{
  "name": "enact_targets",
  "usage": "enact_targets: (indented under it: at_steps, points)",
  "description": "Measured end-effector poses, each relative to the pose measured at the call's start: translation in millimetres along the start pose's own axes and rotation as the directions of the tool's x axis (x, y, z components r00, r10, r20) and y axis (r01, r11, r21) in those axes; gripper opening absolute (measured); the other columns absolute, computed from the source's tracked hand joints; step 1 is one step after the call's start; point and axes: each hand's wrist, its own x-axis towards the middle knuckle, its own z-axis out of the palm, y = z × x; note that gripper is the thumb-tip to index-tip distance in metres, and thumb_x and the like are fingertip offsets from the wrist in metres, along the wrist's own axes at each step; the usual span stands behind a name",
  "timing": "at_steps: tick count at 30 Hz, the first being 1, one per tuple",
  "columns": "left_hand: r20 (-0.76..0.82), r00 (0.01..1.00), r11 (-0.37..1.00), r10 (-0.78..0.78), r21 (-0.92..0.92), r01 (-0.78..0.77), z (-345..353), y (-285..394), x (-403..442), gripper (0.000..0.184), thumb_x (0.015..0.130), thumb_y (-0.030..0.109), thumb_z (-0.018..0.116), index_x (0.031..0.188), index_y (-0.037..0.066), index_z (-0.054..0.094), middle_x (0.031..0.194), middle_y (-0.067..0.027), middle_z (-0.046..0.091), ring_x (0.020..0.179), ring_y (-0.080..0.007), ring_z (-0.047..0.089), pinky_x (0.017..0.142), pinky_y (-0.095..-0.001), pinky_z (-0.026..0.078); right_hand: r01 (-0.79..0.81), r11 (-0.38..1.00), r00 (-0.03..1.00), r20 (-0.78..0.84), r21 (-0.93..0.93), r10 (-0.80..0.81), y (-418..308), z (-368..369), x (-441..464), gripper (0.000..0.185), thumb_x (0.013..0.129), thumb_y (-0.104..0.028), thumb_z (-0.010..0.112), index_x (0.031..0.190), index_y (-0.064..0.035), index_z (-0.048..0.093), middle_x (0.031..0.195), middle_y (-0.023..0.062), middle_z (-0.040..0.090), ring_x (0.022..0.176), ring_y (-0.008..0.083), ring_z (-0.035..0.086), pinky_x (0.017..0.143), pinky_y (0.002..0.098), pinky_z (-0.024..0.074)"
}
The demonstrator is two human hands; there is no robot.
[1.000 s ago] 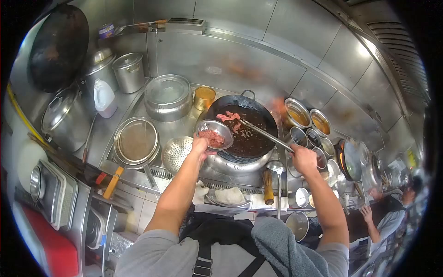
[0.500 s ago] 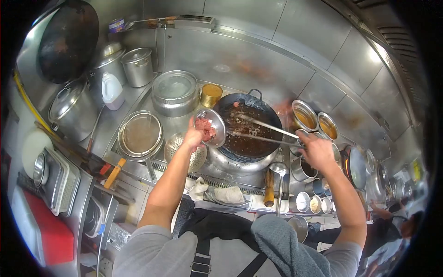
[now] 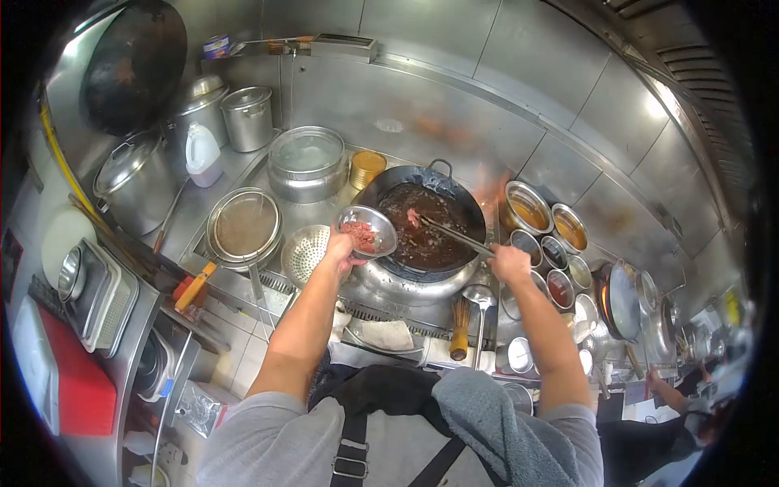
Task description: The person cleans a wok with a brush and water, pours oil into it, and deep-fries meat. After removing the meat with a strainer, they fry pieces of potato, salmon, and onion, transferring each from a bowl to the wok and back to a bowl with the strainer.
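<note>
My left hand (image 3: 341, 251) grips the rim of a steel bowl (image 3: 385, 239), which is tilted at the wok's left edge. Pieces of raw meat (image 3: 358, 234) lie in the bowl. My right hand (image 3: 510, 265) is closed on the end of long metal tongs (image 3: 462, 237). Their far tips meet a piece of pink meat (image 3: 414, 217) over the dark liquid in the black wok (image 3: 470, 207). Small bubbles and bits show on the liquid. Beneath the bowl, a perforated ladle (image 3: 303, 256) rests on the counter.
Left of the wok are a mesh strainer (image 3: 243, 228), a lidded pot (image 3: 307, 162) and a yellow tin (image 3: 367, 168). Sauce containers (image 3: 529, 206) stand at the right. A brush (image 3: 460, 331) and a ladle (image 3: 479, 297) lie in front. A person's arm (image 3: 667, 391) shows at the far right.
The tongs were spread apart over the wok and are now closer together, with meat at their tips. My right hand has moved left and slightly down. The bowl stays beside the wok.
</note>
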Motion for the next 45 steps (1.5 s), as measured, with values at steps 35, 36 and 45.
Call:
enact_targets:
  at_steps: [35,36,45]
  points:
    - [0.036,0.999,0.956,0.001,0.292,-0.012,-14.4,54.9,20.3,0.091,0.085,-0.004,0.046,0.155,0.032,0.0,0.152,-0.0116,0.036,0.118,-0.0402,0.057,0.075,-0.0612,0.055,0.206,0.976,0.957,-0.19,-0.077,-0.217,-3.5,-105.6,-48.9,0.057,0.088,-0.039,0.064,0.14,-0.0224,0.049,0.108,0.012,0.068,0.094,0.0302,0.068,0.077,0.044,0.0544]
    - [0.024,0.999,0.962,0.022,0.271,-0.027,-9.3,50.1,21.3,0.09,0.086,-0.002,0.049,0.155,0.032,0.002,0.151,-0.0123,0.037,0.117,-0.0401,0.057,0.075,-0.0615,0.055,0.23,0.97,0.962,-0.135,-0.074,-0.238,-16.0,-105.2,-55.5,0.058,0.088,-0.038,0.064,0.141,-0.0229,0.048,0.109,0.0101,0.067,0.093,0.0297,0.068,0.077,0.0437,0.0546]
    - [-0.297,0.955,0.985,0.024,0.17,0.028,25.3,1.0,32.3,0.08,0.09,0.01,0.051,0.155,0.03,0.008,0.146,-0.0182,0.04,0.108,-0.0455,0.06,0.075,-0.065,0.054,0.124,0.989,0.991,-0.064,0.076,-0.119,-28.3,-27.7,-59.4,0.031,0.092,-0.034,0.059,0.119,-0.0194,0.061,0.097,0.0133,0.071,0.093,0.0332,0.068,0.076,0.0451,0.0541]
